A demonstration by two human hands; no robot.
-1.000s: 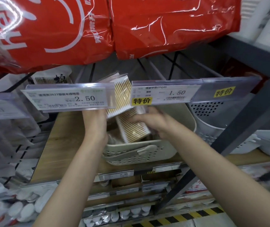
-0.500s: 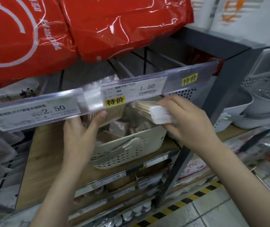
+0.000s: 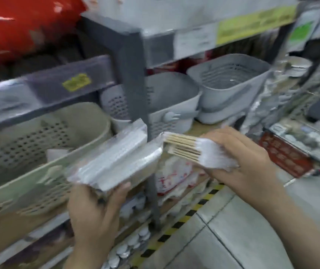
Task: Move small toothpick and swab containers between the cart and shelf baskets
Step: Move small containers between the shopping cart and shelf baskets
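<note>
At the centre of the frame we hold two swab packs clear of the shelf. The right pack (image 3: 196,152) sits in our right hand (image 3: 242,162), fingers curled under it and the thumb over its cotton end; the wooden sticks show through the wrap. Its long axis runs nearly level across the frame, with a slight downward slope to the right, and its free end points left toward the other pack. The left pack (image 3: 116,158), blurred and silvery, rests in our left hand (image 3: 95,208), which grips its lower left end. Its long axis climbs from lower left to upper right, so its free end points up toward the grey shelf post (image 3: 134,78). The two free ends come close together at mid frame; we cannot tell whether they touch.

Both packs appear to be out of the beige basket (image 3: 39,156) at the left of the frame, so we judge the step to be the carry from shelf basket toward the cart. No cart shows here, and the blur hides fine detail. The next move calls for a turn away from the shelf while we keep both grips firm, since the slick wrap could slide.

Behind the post stand two grey baskets (image 3: 229,90), and red bags (image 3: 19,26) fill the upper left.
</note>
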